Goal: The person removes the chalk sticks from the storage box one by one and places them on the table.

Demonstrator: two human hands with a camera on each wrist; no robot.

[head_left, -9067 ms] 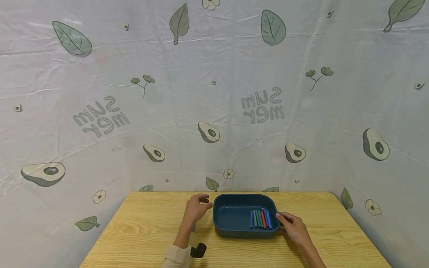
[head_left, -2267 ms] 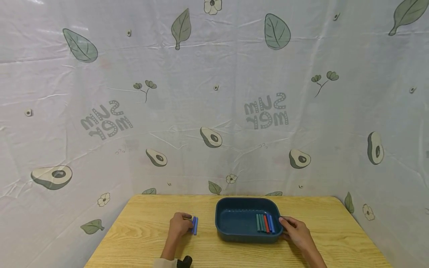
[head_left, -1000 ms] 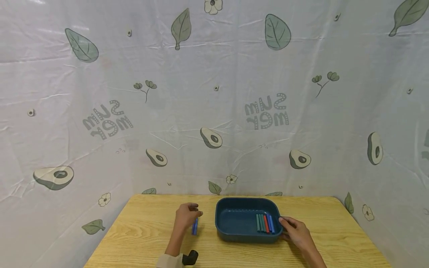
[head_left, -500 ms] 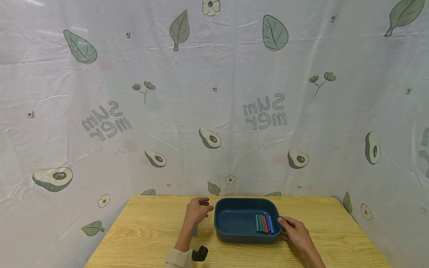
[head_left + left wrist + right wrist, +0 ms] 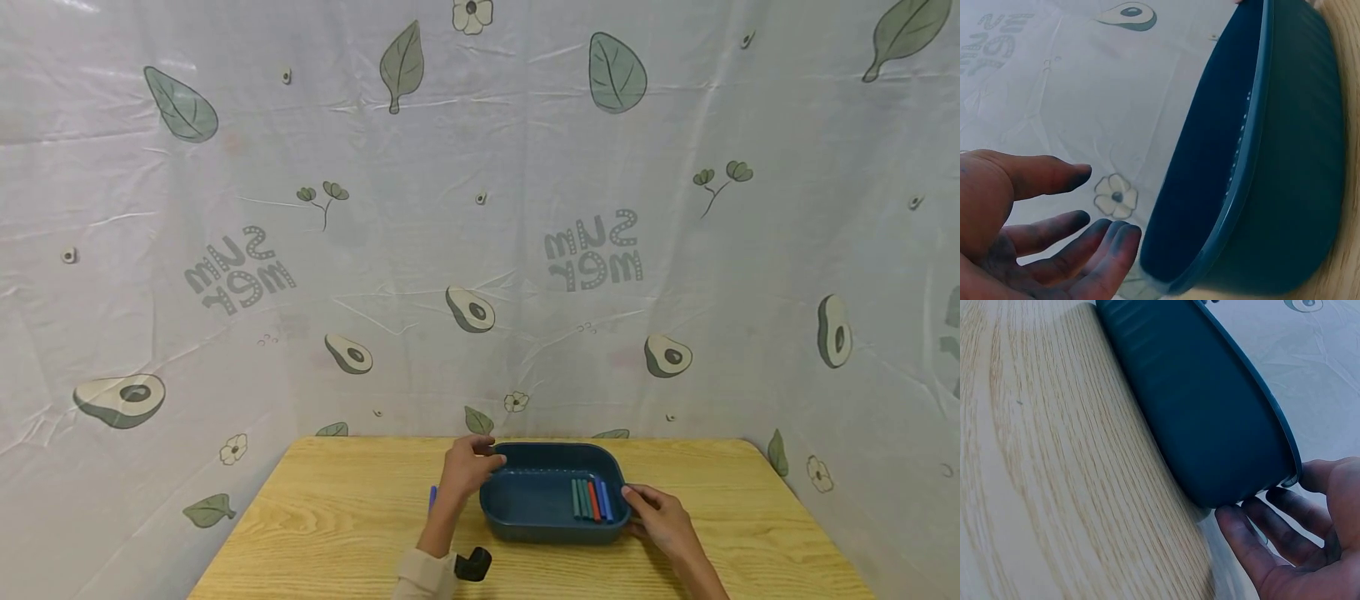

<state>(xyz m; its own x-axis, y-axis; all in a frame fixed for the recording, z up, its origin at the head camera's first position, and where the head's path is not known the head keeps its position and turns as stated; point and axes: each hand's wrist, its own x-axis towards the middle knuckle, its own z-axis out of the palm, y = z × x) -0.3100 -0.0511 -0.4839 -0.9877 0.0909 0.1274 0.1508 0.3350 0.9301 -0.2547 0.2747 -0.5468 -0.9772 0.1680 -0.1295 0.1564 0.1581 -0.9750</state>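
A dark blue rectangular tub (image 5: 551, 533) stands on the wooden table. Inside, at its right end, several thin coloured sticks lie side by side: green (image 5: 581, 500), red (image 5: 594, 502) and blue (image 5: 605, 502). My left hand (image 5: 467, 471) hovers at the tub's left rim, fingers loosely spread; the left wrist view shows nothing between thumb and fingers, and dark smudges on the fingertips (image 5: 1125, 234). My right hand (image 5: 663, 517) grips the tub's right end, thumb at the rim and fingers against the outer wall (image 5: 1210, 412). Left of the tub, a blue stick (image 5: 432, 496) is partly hidden behind my left forearm.
The wooden table (image 5: 322, 517) stretches to both sides of the tub and in front of it. Behind it hangs a pale printed sheet (image 5: 405, 250) with avocados and leaves. A black wrist device (image 5: 474, 565) sits at my left cuff.
My left hand has moved right, from the blue sticks on the table to the tub's left rim. A blue stick left of the green ones earlier is gone from the tub. My right hand stays put.
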